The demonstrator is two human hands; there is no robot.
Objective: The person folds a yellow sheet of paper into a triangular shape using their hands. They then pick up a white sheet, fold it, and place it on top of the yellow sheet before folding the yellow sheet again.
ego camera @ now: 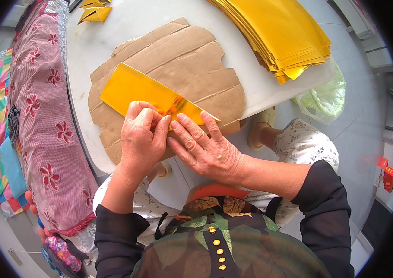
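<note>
A folded sheet of gold foil paper (139, 88) lies aslant on a flat piece of brown cardboard (196, 62). A crease crosses the sheet, and its right end tapers to a point. My left hand (144, 133) pinches the near edge beside that crease between thumb and curled fingers; the fingertips are partly hidden. Spread over the tapered end, my right hand (208, 149) rests its fingertips on the foil without gripping it.
The cardboard lies on a white table (88, 45). A thick stack of gold foil sheets (283, 31) reaches the table's right edge. Folded gold pieces (95, 14) sit at the far left. A plastic-lined bin (325, 93) stands right; a pink patterned cloth (54, 104) hangs left.
</note>
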